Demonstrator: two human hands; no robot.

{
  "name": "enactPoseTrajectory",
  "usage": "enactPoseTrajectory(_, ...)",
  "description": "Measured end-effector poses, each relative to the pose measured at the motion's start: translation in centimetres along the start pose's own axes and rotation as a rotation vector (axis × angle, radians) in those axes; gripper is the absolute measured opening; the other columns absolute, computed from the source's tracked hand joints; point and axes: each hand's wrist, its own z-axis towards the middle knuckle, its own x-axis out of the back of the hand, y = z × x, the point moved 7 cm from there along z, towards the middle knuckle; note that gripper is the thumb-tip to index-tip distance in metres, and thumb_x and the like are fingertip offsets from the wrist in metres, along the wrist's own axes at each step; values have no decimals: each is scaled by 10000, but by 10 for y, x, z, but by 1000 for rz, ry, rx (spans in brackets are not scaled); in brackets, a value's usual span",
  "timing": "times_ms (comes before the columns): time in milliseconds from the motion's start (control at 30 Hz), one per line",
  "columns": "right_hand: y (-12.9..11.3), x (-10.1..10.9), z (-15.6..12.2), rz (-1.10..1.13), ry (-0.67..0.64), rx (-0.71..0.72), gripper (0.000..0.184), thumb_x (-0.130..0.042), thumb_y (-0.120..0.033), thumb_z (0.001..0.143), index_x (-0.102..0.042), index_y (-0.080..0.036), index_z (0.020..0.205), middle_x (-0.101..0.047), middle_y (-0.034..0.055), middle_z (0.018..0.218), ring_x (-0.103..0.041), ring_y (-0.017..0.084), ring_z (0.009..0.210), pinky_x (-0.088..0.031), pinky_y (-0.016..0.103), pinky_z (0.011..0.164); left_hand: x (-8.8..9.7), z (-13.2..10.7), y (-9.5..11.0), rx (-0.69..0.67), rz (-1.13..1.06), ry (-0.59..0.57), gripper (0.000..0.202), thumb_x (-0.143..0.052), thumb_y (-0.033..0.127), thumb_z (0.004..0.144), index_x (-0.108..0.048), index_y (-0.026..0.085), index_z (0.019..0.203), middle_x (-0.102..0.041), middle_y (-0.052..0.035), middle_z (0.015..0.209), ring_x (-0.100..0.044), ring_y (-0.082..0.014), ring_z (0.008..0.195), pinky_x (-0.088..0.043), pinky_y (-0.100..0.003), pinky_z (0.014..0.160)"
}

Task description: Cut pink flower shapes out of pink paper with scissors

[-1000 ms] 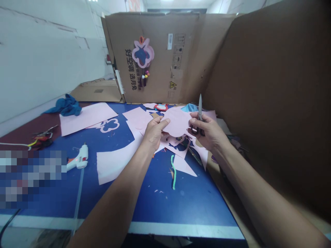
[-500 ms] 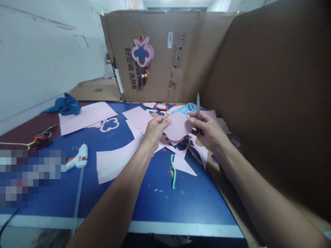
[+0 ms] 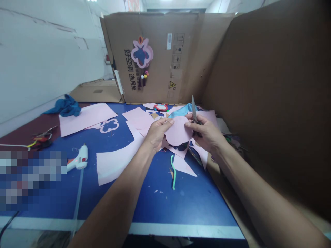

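Note:
Between my two hands is a pink paper cutout (image 3: 179, 132) with a rounded, scalloped edge, held over the scraps. My left hand (image 3: 158, 133) pinches its left side, thumb on top. In my right hand (image 3: 205, 132) is a pair of scissors (image 3: 194, 107), blades pointing up and away, handles partly hidden behind the fingers. The right thumb and fingertips also grip the cutout's right edge. Beneath and around lie pink paper scraps (image 3: 181, 151) and a light blue cloth (image 3: 182, 111).
On the blue table (image 3: 191, 206) lie a white glue gun (image 3: 82, 157), a green pipe cleaner (image 3: 173, 172), pink sheets (image 3: 88, 119) and a butterfly-shaped paper outline (image 3: 110, 126). A dark blue cloth (image 3: 67, 105) sits far left. Cardboard walls (image 3: 191, 69) stand behind and right; a pink butterfly ornament (image 3: 141, 53) hangs there.
The cutout has turned and shifted slightly down and right between my hands. The scissors in my right hand have tilted to the left.

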Motion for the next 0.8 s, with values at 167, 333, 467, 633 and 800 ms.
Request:
enactPoseTrajectory(167, 6, -5, -1, 20, -36, -29, 409, -969, -272, 595, -773, -277, 954, -689, -52, 793, -585, 140, 686, -415, 261, 590, -1, -1, -3, 65, -143, 28, 268, -888, 257, 690, -710, 167, 869, -736, -50, 842, -661, -175, 752, -521, -313, 748)
enactPoseTrajectory(333, 12, -9, -2, 22, -77, -31, 400, -967, -290, 618, -771, -281, 967, -687, -52, 813, -580, 139, 674, -422, 267, 598, -2, -1, -8, 66, -157, 9, 332, -884, 238, 688, -661, 190, 928, -723, -31, 877, -670, -177, 806, -512, -312, 796)
enactPoseTrajectory(467, 12, -12, -3, 27, -81, -27, 392, -962, -299, 621, -765, -276, 960, -686, -54, 801, -575, 139, 658, -407, 276, 594, 0, 0, -7, -7, -50, 50, 320, -863, 269, 705, -616, 205, 897, -685, -5, 839, -651, -172, 810, -494, -304, 811)
enactPoseTrajectory(633, 12, -16, -7, 21, -64, -41, 411, -960, -297, 606, -761, -269, 965, -681, -53, 800, -564, 134, 647, -400, 274, 582, 0, -4, -3, -69, 36, 118, 275, -799, 233, 761, -585, 235, 933, -675, 17, 844, -630, -156, 777, -472, -279, 757)
enactPoseTrajectory(800, 14, -18, -7, 33, -68, -34, 408, -963, -301, 611, -763, -259, 964, -669, -55, 791, -562, 124, 649, -399, 258, 581, -4, -4, -5, -79, 108, 60, 169, -791, 287, 770, -647, 205, 803, -680, -17, 840, -622, -162, 767, -476, -274, 721)
